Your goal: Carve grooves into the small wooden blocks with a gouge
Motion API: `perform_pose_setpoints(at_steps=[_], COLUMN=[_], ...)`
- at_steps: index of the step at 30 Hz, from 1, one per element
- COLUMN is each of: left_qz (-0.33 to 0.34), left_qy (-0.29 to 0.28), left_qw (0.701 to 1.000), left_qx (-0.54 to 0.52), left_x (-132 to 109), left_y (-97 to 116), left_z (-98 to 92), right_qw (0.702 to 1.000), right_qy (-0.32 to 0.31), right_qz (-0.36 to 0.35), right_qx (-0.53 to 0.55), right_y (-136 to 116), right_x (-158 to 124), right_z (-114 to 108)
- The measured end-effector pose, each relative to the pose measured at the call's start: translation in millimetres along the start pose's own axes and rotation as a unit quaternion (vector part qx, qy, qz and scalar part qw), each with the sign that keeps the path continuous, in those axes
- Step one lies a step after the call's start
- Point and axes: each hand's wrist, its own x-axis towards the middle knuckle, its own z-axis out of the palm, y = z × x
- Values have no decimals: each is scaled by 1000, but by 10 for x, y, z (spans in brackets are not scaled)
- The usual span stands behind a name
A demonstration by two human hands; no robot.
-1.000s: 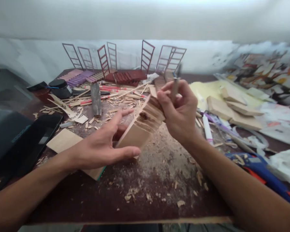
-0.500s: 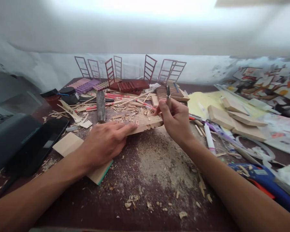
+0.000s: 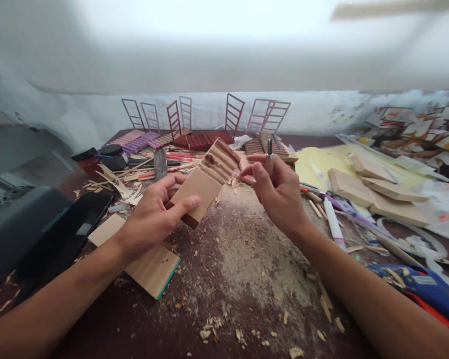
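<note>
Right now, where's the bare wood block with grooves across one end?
In the head view, the wood block is just left of the middle, held in the left hand, its grooved end nearest the right hand.

Small ladder-like frames [image 3: 234, 114] stand at far side of worktop [image 3: 97, 326], black-lidded jar [image 3: 114, 155] and glossy black slab [image 3: 65, 237] at left, yellow sheet [image 3: 310, 159] and white tube [image 3: 334, 222] at right

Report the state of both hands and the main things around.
Wooden block: tilted, one end grooved
Left hand: holding that block
Hand tool: metal end up
Right hand: holding that tool
Green-edged board: lying flat
Black jar: lid on
White tube: lying down
</note>
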Motion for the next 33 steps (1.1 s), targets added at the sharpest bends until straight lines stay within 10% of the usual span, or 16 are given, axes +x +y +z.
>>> perform_pose_setpoints(at_steps=[6,12,21,33], left_qz=[-160,-264,15,226], left_qy=[-86,-59,-81,-99], left_qw=[933,902,994,936], left_qx=[-310,-337,-65,252], left_x=[6,15,13,-4], left_y=[37,80,5,-89], left_z=[8,-47,-95,-122], right_qw=[983,968,975,990], right_qy=[-32,-65,-20,-17], right_qz=[55,39,28,26], right_qx=[171,240,219,136], right_y=[-57,-80,-216,-218], right_x=[-72,-85,-99,-136], right_z=[39,50,81,123])
